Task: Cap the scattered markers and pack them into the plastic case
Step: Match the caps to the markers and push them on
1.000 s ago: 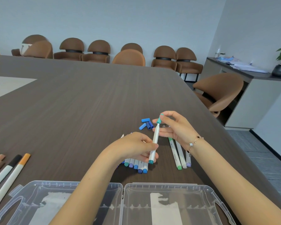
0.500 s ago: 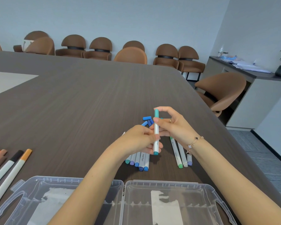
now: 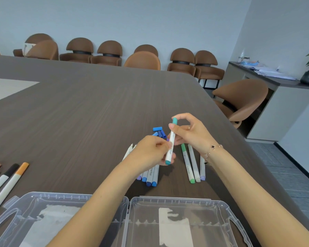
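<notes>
A: From my feed, the tabletop (image 3: 78, 113) carries everything, and the plastic case (image 3: 128, 220) lies open along its near edge, both halves flat, right under the forearms. I'd say it sits there so finished markers can drop straight in. I see no markers in it yet.

B: And the hands?

A: Both hold one teal marker (image 3: 170, 142) upright above the pile. The left hand (image 3: 150, 152) has its fingers curled round the lower barrel to steady it; the right hand (image 3: 189, 132) pinches the top, thumb and forefinger closed on the teal cap. That looks to me like a cap being pressed home.

B: What about the others?

A: A blue and purple bundle (image 3: 150, 177) lies just below the left hand, three more markers (image 3: 193, 164) beside the right wrist, and loose blue caps (image 3: 158, 131) behind the hands.

B: Anything you can't read?

A: Whether that cap is fully seated; the fingers cover the joint. The left hand hides the bundle's far ends, so I can't tell which are capped. The case's near edge and the markers at far left (image 3: 5, 180) are cut off.
</notes>
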The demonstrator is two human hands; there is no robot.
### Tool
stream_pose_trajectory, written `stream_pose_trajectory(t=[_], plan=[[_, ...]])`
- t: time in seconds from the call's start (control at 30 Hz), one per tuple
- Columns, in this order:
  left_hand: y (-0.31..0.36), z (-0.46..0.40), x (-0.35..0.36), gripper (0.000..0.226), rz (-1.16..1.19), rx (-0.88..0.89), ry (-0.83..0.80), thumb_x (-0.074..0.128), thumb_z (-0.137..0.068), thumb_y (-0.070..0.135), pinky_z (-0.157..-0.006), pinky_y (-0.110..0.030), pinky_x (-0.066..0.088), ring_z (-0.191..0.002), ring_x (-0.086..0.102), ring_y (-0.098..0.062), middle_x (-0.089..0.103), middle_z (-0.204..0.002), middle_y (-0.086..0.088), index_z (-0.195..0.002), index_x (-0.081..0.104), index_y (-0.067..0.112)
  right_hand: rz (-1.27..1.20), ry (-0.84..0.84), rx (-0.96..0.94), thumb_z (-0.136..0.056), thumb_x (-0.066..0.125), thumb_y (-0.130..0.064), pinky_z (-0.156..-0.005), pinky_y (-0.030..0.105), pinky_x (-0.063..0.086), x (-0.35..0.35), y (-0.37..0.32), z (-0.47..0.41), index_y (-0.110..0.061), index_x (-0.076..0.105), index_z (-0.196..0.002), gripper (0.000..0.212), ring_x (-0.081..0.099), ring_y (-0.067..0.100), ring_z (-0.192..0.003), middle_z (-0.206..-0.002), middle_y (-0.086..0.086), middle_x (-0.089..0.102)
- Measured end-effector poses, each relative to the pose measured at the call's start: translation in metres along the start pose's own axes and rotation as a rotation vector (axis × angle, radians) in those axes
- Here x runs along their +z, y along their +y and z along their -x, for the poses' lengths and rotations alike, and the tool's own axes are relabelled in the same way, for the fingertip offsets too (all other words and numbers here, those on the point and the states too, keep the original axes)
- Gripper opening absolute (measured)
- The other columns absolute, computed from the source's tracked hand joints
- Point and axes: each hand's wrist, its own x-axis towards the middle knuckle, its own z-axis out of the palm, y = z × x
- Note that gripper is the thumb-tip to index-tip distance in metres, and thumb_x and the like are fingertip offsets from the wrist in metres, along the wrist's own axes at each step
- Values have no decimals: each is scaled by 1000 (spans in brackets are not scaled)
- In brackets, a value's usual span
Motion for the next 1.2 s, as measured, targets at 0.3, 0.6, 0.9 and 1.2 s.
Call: stream_pose_trajectory(t=[0.3, 0.6, 0.9, 1.2], plan=[[-21, -7, 8, 25, -922, -43, 151, 64, -86, 38, -70, -21, 40, -89, 59, -15, 63, -87, -3, -88, 61, 14, 633, 36, 191, -89, 62, -34, -46, 12, 40, -7, 39, -15, -22, 43, -103, 27, 58, 9, -58, -91, -2, 56], [-28, -11, 12, 30, -710, -57, 177, 57, -88, 29, -49, -17, 30, -52, 39, -10, 38, -56, 0, -66, 51, 9, 757, 91, 154, -95, 49, -40, -62, 20, 44, -14, 47, -21, -18, 52, -115, 29, 56, 10, -78, -95, 0, 59], [-10, -12, -46, 25, -301, -100, 18, 47, -95, 36, -72, -24, 45, -75, 55, -14, 59, -82, 0, -83, 50, 14, 738, 139, 69, -96, 51, -16, -82, 18, 42, -33, 44, -41, -18, 62, -115, 22, 51, 6, -93, -120, 2, 62], [-6, -6, -47, 22, -3, -99, -85, 50, -97, 17, -86, -28, 55, -87, 68, -15, 71, -96, -5, -115, 58, 7, 926, -279, -135, -95, 53, -15, -97, 28, 43, 29, 28, -95, -18, 60, -126, 31, 56, 18, -113, -126, 1, 59]])
